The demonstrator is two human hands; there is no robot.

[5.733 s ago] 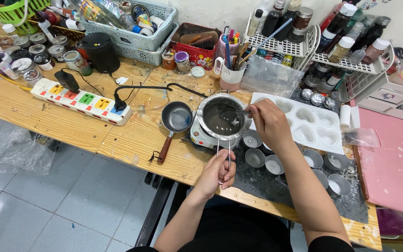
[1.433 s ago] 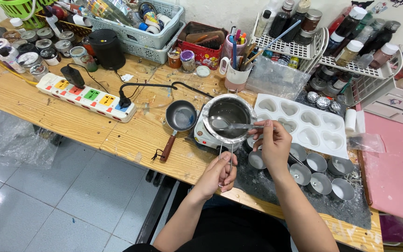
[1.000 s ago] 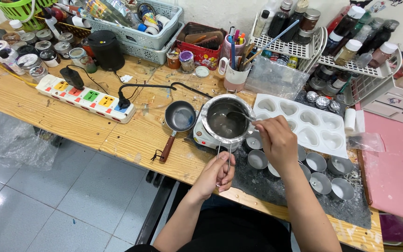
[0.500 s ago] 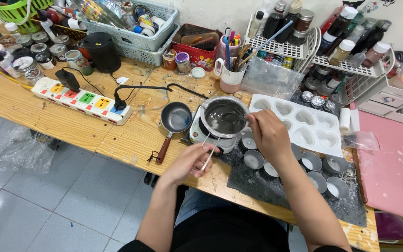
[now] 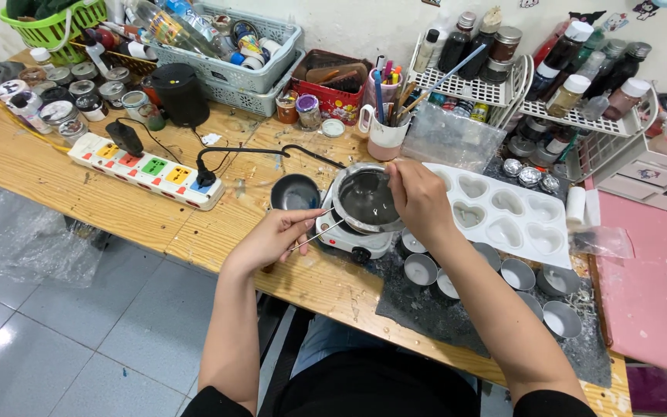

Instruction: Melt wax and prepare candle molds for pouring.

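Observation:
A steel melting pot with dark liquid sits on a small white hot plate at the table's middle. My left hand grips the pot's thin wire handle, which now points left. My right hand is over the pot's right rim, pinching a metal spoon whose bowl is hidden inside the pot. A small dark saucepan lies just left of the pot, behind my left hand.
A white heart-shaped mould tray lies right of the pot. Several small metal cups stand on a dark mat near the front edge. A power strip, a pen mug, jars, baskets and bottle racks crowd the back.
My left hand swung the pot's wire handle from the front toward the left. My right hand lowered the spoon back into the pot and moved up over its rim.

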